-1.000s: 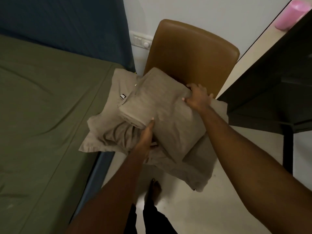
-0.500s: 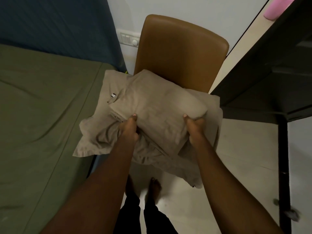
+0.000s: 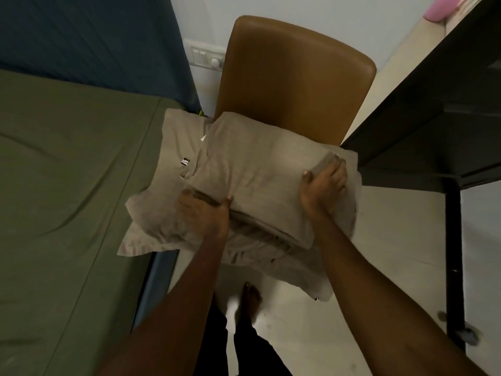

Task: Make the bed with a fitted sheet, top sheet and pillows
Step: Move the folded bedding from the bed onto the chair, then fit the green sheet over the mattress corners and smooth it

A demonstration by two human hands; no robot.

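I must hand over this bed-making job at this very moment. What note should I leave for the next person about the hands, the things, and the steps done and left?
Left hand: grips the near edge of the folded beige cloth sheet.
Right hand: grips the sheet's right corner.
Things: the sheet sits on the beige pillows, stacked on the brown padded chair.
Done: the olive-green fitted sheet is spread, with some creases.
Left: spread the top sheet, then place the pillows.
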